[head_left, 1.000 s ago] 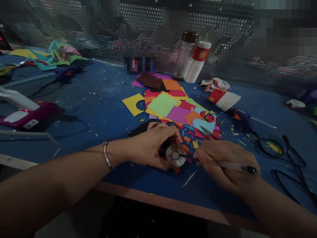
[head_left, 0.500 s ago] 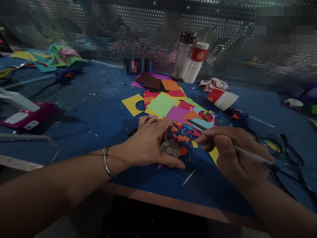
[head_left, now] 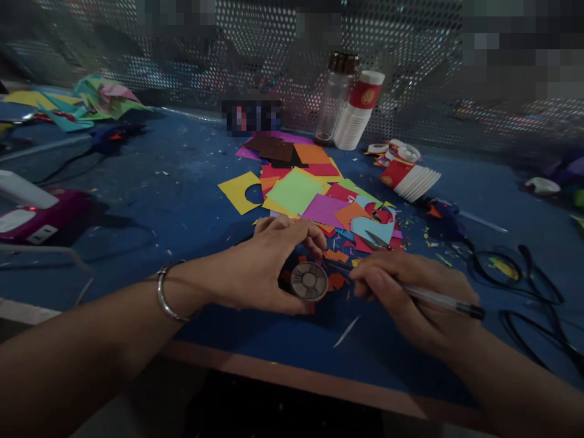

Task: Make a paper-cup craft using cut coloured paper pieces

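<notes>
My left hand, with a metal bangle on the wrist, grips a small round disc that has a ring pattern on its face and holds it down on a dark sheet of paper on the blue table. A clear pen is pinched in my right hand, with its tip lying at the right edge of the disc. Small scissors lie just beyond my right hand among paper scraps.
A pile of coloured paper squares lies behind my hands. A clear bottle and stacked paper cups stand at the mesh wall; more cups lie tipped over. Black cables trail at the right, and a purple device sits at the left.
My right hand dropped from its raised position and brought the pen tip back beside the disc. The left hand stayed on the disc, shifting it slightly.
</notes>
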Tool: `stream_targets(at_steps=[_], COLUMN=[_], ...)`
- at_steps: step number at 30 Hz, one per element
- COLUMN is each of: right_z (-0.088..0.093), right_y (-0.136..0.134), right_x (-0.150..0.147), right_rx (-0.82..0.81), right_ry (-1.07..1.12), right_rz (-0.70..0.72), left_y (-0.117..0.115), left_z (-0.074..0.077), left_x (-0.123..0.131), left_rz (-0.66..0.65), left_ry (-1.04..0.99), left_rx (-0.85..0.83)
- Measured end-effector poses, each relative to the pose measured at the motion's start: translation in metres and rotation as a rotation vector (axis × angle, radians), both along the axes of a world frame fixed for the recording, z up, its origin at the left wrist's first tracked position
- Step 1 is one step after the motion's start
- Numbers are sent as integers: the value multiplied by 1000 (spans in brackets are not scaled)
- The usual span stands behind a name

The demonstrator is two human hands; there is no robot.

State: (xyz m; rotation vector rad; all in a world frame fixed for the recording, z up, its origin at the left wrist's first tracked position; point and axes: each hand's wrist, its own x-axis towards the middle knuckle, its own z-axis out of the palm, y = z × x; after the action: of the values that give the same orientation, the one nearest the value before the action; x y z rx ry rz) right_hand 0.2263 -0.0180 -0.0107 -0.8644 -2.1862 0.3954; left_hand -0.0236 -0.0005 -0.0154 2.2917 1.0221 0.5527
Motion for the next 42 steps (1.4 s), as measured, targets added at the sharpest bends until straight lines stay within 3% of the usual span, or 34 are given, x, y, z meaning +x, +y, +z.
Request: stream_targets(at_steps=[5,14,22,26,35,39,42], right_z=[4,0,5,5,4,3,4], right_y=[-1,1,6,10,14,15,15], right_x=[-1,1,-6,-7,-11,-11,-10], right_rx=[10,-4,-32,-53,-220,-221,-202], right_ry=[-32,43,107,12,-4,65,100], right_rz=[54,9,-162,-225,-181,-169,-176], left_y=[2,1,-2,-3,-8,-8,-6], left_z=[-4,-3,0,-6,-5,-4,0], left_x=[1,3,8,13,18,21,22], left_rz=[-9,-1,107,116,128,144,197], left_ry=[-14,22,-134,-205,-98,-135,-316], left_rx=[-1,24,207,317,469,413,206])
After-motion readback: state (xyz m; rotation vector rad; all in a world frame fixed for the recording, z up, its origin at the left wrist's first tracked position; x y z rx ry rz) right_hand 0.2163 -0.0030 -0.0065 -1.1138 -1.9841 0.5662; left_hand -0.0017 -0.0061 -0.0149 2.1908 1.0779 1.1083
